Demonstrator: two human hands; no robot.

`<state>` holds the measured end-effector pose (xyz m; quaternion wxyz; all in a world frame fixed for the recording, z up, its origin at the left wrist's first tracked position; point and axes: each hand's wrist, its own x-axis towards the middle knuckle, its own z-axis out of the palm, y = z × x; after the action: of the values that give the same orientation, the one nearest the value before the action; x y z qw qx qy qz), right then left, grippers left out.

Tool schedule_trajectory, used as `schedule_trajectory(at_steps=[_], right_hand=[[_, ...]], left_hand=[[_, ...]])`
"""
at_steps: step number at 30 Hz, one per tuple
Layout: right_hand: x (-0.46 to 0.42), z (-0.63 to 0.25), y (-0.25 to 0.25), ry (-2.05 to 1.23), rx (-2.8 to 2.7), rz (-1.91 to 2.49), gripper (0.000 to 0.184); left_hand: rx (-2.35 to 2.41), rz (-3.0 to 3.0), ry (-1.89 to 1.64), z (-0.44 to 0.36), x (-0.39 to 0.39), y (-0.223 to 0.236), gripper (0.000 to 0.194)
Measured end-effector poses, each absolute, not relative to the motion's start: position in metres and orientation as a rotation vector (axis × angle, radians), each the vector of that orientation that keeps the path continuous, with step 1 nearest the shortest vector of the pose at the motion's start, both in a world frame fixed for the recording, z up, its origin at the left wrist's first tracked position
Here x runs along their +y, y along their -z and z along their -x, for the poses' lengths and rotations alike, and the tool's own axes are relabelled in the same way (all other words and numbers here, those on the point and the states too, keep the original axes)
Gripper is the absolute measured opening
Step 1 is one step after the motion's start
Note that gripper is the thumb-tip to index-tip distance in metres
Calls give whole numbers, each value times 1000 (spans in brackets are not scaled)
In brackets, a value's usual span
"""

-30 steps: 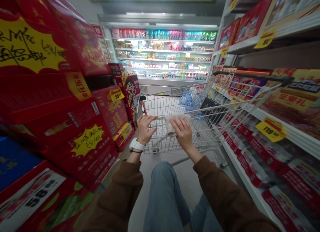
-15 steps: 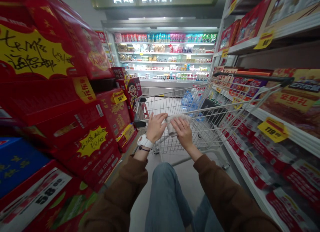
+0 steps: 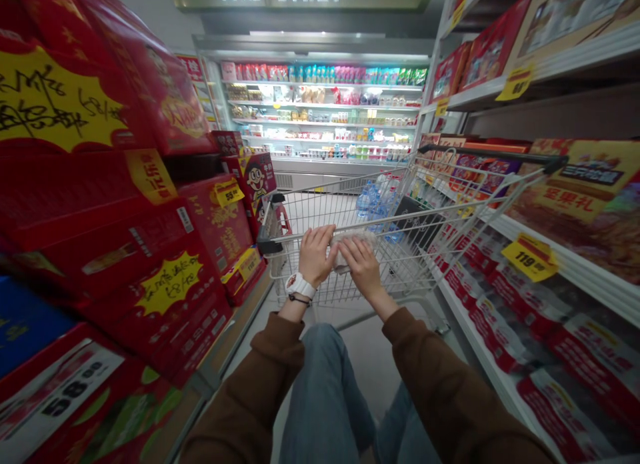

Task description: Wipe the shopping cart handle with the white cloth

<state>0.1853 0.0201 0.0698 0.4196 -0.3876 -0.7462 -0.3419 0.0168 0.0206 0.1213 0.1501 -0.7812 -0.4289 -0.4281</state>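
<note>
A wire shopping cart stands sideways before my knees. My right hand presses a pale, crumpled cloth against the cart's near side, its fingers spread over the top of it. Beside it, my left hand lies against the wires with fingers stretched out, the thumb close to the cloth's left edge. Whether that thumb touches the cloth, I cannot tell. A white watch and a dark band are on my left wrist.
Stacked red gift boxes with yellow price signs rise on my left. Shelves of packaged goods line my right. Past the cart stand large water bottles and a lit refrigerated display. The cart's dark handle points right.
My left hand has shifted slightly right, closer to the cloth and my right hand. The right hand stays on the cloth. The whole view has turned a little to the right.
</note>
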Motion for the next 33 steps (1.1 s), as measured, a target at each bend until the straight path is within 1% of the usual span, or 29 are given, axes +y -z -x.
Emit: schedule_trajectory(at_steps=[8,12,18,24,30,33], right_hand=[[14,-188,-79,864,-1826,975,45],[15,-188,-75,888,-1815,960,46],[7,-192,-78,774,-1873,981,46],[3,-196,-83,854,-1842,997,49],[-3,-207,-91,741,-1935,967,48],[-1,-213,-91,789,-1897,957,49]], left_hand=[[-1250,2243,1229,-17,14,-123,47],[-1277,2220,1254,-17,10,-123,46],[-1300,2237,1247,-15,4,-125,46],[-1343,2244,1256,-14,-2,-126,49],[-1360,2240,1277,-14,-2,-125,53],[-1382,2216,1293,-15,-2,-123,55]])
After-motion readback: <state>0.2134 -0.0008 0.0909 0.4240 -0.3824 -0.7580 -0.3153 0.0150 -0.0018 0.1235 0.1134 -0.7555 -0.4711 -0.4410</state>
